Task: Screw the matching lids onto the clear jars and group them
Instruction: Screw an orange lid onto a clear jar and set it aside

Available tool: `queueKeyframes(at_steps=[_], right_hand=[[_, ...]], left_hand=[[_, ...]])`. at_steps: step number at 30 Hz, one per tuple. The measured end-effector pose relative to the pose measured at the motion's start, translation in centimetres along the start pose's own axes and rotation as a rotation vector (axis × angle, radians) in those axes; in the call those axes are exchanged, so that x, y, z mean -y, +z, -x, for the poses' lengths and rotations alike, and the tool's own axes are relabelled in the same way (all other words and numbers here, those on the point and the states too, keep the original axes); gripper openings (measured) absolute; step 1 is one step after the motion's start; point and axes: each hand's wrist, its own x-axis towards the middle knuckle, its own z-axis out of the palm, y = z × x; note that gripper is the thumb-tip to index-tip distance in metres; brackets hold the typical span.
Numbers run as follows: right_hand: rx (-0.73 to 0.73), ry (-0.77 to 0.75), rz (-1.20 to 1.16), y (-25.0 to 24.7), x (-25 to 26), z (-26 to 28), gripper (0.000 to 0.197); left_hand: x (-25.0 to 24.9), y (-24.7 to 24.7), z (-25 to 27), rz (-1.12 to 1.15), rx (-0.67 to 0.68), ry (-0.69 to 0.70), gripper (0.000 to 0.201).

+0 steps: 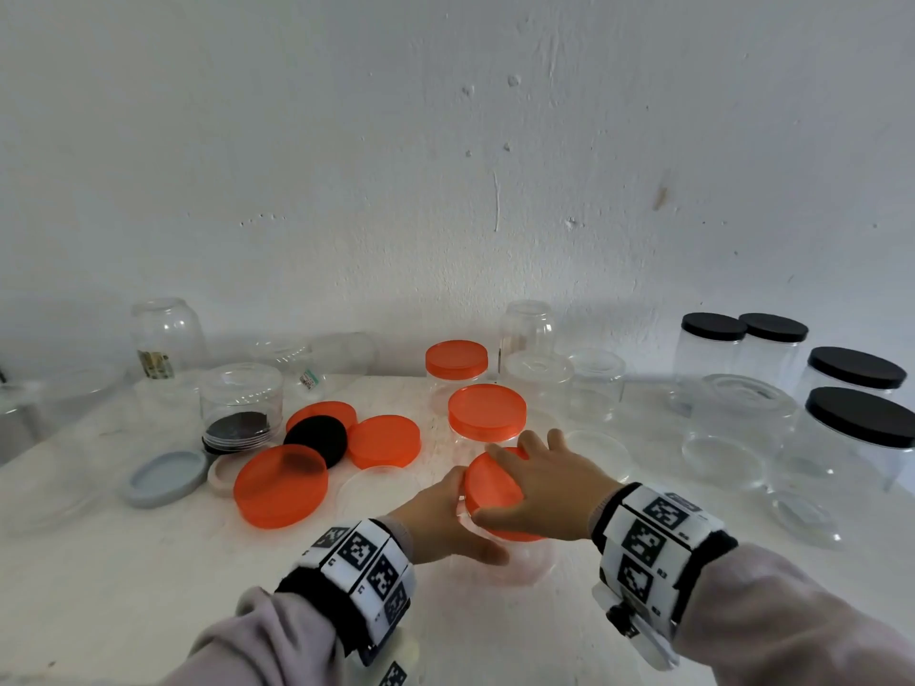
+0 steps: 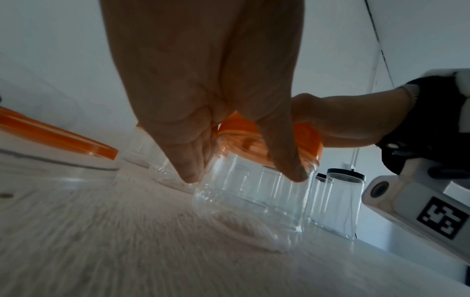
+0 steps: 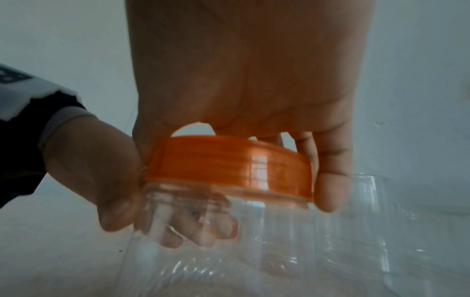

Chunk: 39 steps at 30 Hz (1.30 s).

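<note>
Your left hand (image 1: 442, 522) wraps its grip around the body of the clear jar (image 2: 257, 203), fingers curled on the wall below the neck, while your right hand (image 1: 544, 492) clamps the orange lid (image 3: 229, 166) from above, thumb and fingers spread around its rim. That jar stands on the tabletop (image 1: 148, 576) near its front edge, directly before you.

Going left to right: at the left, open jars and a pile of loose lids (image 1: 317, 453), orange, black and grey, wait unmatched. In the centre, two orange-lidded jars (image 1: 475, 388) stand just behind your hands, seemingly finished. Further right sit several uncapped clear jars (image 1: 594, 383), then four black-lidded jars (image 1: 812, 383) grouped together. You appear roughly midway.

The lid sits slightly tilted on the jar's mouth, so it probably isn't fully threaded yet. The jar is empty, transparent and thin-walled.
</note>
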Motion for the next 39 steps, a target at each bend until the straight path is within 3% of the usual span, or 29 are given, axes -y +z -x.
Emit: queueKeyframes(at_steps=[6,11,16,19,25,30,39], right_hand=[[-0.023,0.015,-0.051,0.5,0.1,0.3,0.087],[0.013,0.049,-0.117,0.2,0.1,0.4,0.093],[0.060,0.019,-0.187,-1.1,0.7,0.3,0.098],[0.043,-0.061,-0.254,-2.4,2.3,-0.6,0.096],[-0.150,-0.131,-0.361,-4.8,6.8,-6.2,0.098],[-0.271,-0.021,-0.317,-5.5,9.7,-13.4,0.105],[-0.272,0.108,-0.269,-4.8,10.6,-21.6,0.099]], left_hand=[[0.3,-1.8,0.3,-0.286,0.059,-0.001,0.092],[2.0,-7.0,1.5,-0.552,-0.003,0.002,0.078],[5.0,-12.3,2.5,-0.771,-0.033,-0.084,0.084],[6.8,-14.3,2.8,-0.839,0.040,-0.201,0.094],[9.9,-15.8,2.7,-0.952,0.151,-0.183,0.105],[11.7,-17.2,2.4,-0.962,0.174,-0.170,0.105],[12.6,-19.3,2.5,-0.885,0.241,-0.093,0.098]])
